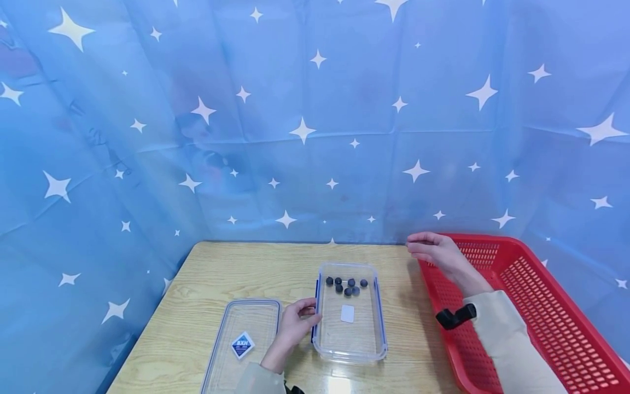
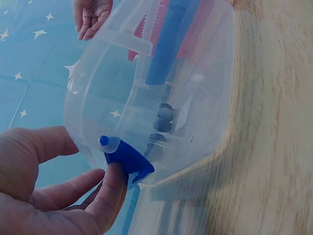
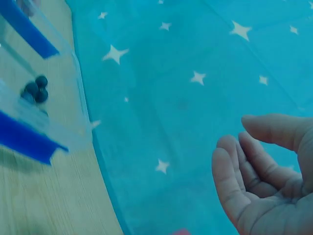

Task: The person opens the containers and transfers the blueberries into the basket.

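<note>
A clear plastic food container (image 1: pixel 350 343) with blue side clips stands on the table without its lid. Several small dark round balls (image 1: pixel 351 283) lie on its floor toward the far end, with a white label nearer the middle. My left hand (image 1: pixel 294 325) holds the container's left side, its fingers on a blue clip (image 2: pixel 129 159) and at the rim in the left wrist view. Off to the right, my right hand (image 1: pixel 443 254) hovers over the far left corner of a red basket (image 1: pixel 534 265). Its fingers are loosely bent with nothing between them.
Left of the container lies its clear lid (image 1: pixel 261 323), carrying a blue-and-white diamond sticker (image 1: pixel 243 345). The red basket fills the table's right side, and its tall perforated walls rise beside my right forearm. A blue star-patterned curtain (image 1: pixel 344 164) hangs along the table's back edge.
</note>
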Demonstrator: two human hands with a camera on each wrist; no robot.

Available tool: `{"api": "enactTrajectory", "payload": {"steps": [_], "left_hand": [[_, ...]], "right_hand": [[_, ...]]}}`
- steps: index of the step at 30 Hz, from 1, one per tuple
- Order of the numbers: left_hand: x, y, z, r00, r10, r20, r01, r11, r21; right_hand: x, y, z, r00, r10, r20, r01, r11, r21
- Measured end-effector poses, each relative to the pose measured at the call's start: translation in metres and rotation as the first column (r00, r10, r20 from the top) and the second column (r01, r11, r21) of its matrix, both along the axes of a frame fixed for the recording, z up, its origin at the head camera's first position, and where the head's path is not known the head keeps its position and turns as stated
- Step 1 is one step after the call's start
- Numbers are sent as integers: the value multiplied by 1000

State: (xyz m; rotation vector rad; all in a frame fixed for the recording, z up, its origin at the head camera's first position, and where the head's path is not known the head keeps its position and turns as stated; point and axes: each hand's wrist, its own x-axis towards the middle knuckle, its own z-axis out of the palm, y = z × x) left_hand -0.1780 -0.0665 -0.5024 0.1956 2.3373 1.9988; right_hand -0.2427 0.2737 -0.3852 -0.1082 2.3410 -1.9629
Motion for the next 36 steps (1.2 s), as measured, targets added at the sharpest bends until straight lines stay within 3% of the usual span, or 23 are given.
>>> {"api": "enactTrajectory", "payload": {"steps": [8, 19, 26, 30, 36], "left_hand": [[0, 0, 0, 1000, -1, 7, 1, 1000, 2], [-1, 0, 0, 1000, -14, 0, 14, 1000, 23], [-1, 0, -2, 1000, -11, 12, 11, 1000, 19], [-2, 0, -2, 1000, -14, 10, 13, 999, 30], [-2, 0, -1, 1000, -12, 15, 11, 1000, 21]], "right_hand": [[-1, -34, -3, 999, 23, 30, -24, 999, 34], [-3, -85, -18, 999, 21, 50, -16, 994, -104], [-4, -115, -32, 997, 41, 70, -38, 998, -41], [-4, -129, -38, 996, -5, 88, 9, 999, -42], [-2, -143, -50, 979, -146, 142, 152, 988, -28]]}}
